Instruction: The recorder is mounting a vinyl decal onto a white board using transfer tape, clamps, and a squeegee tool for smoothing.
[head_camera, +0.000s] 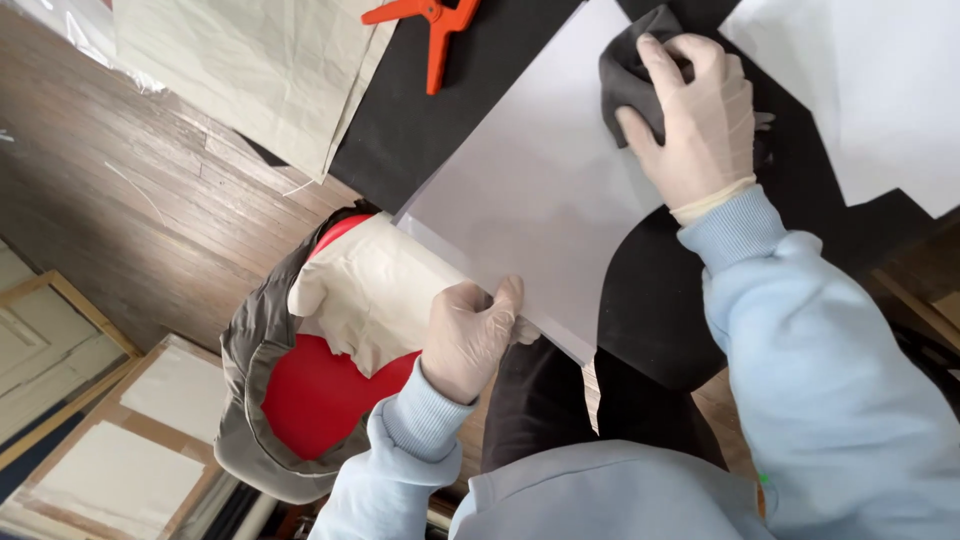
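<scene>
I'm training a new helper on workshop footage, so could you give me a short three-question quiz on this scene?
1. True or false: the right hand presses a dark grey cloth onto the pale rigid sheet.
2. What does the left hand grip?
A. the orange plastic spring clamp
B. the near edge of the sheet
C. crumpled cream paper
3. Fill in: both hands wear thin pale ____.

Key: 1 true; 2 B; 3 gloves.
</scene>
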